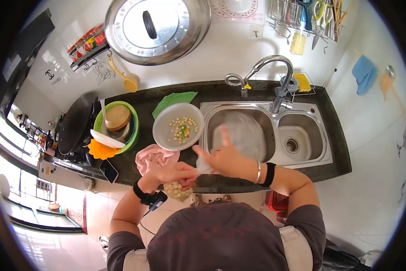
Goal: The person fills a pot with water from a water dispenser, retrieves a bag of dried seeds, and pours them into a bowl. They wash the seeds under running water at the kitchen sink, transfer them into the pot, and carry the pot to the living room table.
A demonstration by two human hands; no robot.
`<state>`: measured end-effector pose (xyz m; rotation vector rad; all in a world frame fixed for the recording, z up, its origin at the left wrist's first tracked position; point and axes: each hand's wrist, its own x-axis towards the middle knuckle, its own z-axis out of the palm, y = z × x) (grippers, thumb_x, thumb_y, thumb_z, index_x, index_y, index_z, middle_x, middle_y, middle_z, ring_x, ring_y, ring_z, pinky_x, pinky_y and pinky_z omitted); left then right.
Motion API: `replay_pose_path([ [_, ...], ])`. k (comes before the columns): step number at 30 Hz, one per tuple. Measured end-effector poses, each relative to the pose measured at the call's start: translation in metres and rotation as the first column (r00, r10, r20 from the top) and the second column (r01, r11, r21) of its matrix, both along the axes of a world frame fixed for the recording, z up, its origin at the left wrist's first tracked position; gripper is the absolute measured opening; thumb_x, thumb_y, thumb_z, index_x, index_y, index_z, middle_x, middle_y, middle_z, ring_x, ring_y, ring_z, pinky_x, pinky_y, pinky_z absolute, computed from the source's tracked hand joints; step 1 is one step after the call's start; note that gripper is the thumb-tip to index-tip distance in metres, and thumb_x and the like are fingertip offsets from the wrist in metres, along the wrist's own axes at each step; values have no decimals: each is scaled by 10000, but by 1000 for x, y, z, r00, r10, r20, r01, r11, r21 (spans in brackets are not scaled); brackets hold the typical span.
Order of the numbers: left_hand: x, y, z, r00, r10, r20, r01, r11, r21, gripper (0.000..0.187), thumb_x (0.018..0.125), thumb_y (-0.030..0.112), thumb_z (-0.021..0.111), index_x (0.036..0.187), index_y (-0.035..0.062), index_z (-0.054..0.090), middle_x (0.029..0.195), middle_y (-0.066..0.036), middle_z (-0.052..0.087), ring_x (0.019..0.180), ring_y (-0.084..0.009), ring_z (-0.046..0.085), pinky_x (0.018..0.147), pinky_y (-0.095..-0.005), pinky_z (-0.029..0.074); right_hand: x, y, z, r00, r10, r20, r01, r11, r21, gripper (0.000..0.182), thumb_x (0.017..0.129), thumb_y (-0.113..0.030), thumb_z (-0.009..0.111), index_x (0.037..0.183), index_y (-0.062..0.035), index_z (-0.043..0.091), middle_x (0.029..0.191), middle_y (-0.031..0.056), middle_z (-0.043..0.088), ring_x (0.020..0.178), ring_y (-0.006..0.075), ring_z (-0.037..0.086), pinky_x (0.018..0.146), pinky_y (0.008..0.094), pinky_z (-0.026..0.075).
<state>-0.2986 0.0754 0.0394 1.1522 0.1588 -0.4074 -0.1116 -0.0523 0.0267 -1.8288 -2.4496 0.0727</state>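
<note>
A clear plastic bag of small pale round pieces (177, 190) hangs below my left hand (175, 174), whose fingers are wrapped round its upper part. To the right, my right hand (223, 158) is over the front edge of the left sink basin, with thumb and index finger stretched out and its other fingers curled near the bag's thin end; whether they grip the plastic is unclear. Behind my hands a white bowl (163, 132) holds several pale pieces and some green and red bits. A pink cloth (145, 159) lies just behind my left hand.
The double sink (272, 157) with its faucet (280, 91) is at the right. A green plastic sheet (173, 100) lies behind the bowl. At the left are a green basket (135, 137) of kitchenware, a black wok (74, 126) and a phone (108, 171) at the counter edge.
</note>
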Motion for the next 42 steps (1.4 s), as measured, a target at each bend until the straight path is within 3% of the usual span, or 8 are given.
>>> replay_pose_path([
  [6,1,-12,34,993,-117,5,28,281,959,304,825,332,628,721,56,556,640,-52,548,640,-186,550,565,-328,413,61,-52,-31,852,-203,-483,125,974,-190,352,693,-138,697,1000,-22,570,753,136,599,805,222,625,744,498,445],
  [9,21,-7,7,912,-214,350,-409,-416,812,256,826,283,627,757,48,556,660,-96,556,660,-210,550,566,-341,415,49,-67,-2,546,-518,-658,96,819,-565,261,741,-129,672,962,-29,576,821,97,599,804,171,603,730,389,486],
  [11,51,9,-21,702,-138,699,-674,-444,590,148,822,155,631,790,40,543,672,-74,554,692,-184,560,603,-328,435,25,-80,2,197,-482,-854,-128,851,-510,252,749,-149,684,949,-34,580,877,79,593,805,149,586,750,354,487],
  [13,80,1,-23,519,508,687,-851,236,469,99,810,40,629,836,48,534,711,-43,565,745,-147,563,657,-294,453,-5,-88,-7,-214,-418,-883,-285,891,-353,247,757,-169,695,935,-38,585,932,61,588,807,126,570,769,319,488],
  [17,87,-31,5,743,312,592,-242,950,-197,131,817,-6,613,885,73,533,780,-17,584,785,-116,565,718,-255,468,-43,-82,-51,-487,-303,-819,-167,953,-253,436,757,-252,718,1098,-59,526,1088,83,562,971,150,558,814,307,488],
  [24,32,-51,-62,776,59,627,-184,973,137,62,810,-11,622,833,45,613,1130,-101,558,1084,-182,517,931,-296,393,-84,-108,15,-141,-652,-745,366,665,-651,439,772,-276,695,1085,-6,546,822,23,587,686,95,543,607,265,454],
  [30,5,-82,-48,944,48,327,-4,991,-132,213,866,42,589,1070,40,652,1020,-61,652,912,-109,601,795,-229,477,-161,-128,33,527,-622,-578,811,571,125,417,784,-139,654,1140,-12,478,901,197,594,806,367,598,667,379,470],
  [42,3,-238,-77,999,13,-48,-25,965,-261,299,780,0,548,1079,5,547,904,-68,607,764,-148,593,676,-248,495,-247,-218,-11,0,-889,-458,880,-218,423,255,652,-199,746,865,-104,645,967,56,565,1033,271,480,898,488,269],
])
